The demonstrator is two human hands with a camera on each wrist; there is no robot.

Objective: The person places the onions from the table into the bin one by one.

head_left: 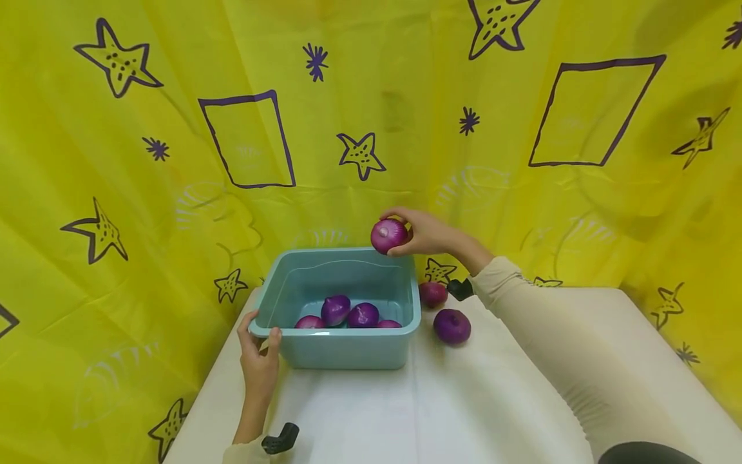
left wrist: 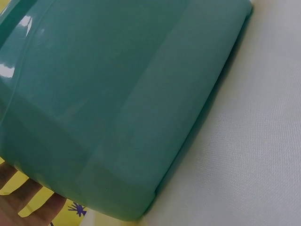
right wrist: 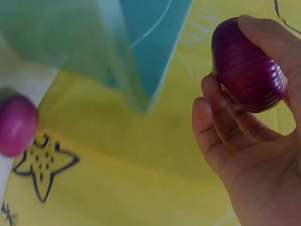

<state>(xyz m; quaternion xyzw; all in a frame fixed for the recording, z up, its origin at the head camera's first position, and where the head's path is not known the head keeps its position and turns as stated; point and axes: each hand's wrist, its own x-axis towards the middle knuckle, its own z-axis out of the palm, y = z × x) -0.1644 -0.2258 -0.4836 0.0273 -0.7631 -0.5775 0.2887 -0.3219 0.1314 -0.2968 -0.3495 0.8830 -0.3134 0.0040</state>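
A red onion (head_left: 389,236) is held in my right hand (head_left: 426,233), pinched between thumb and fingers above the back right corner of a teal plastic tub (head_left: 348,351). The right wrist view shows the same purple onion (right wrist: 247,66) between the thumb and fingertips. At the tub's front left corner, my left hand (head_left: 259,367) grips the rim, thumb at the front and fingers along the left side. Inside the tub lie several red onions, among them one onion (head_left: 335,310) and another onion (head_left: 363,316); the front wall partly hides some.
Two more red onions stand to the right of the tub: one onion (head_left: 433,294) near the back edge, one onion (head_left: 452,327) closer. A white cloth covers the table (head_left: 493,399). Behind hangs a yellow curtain (head_left: 406,96) with purple stars and squares.
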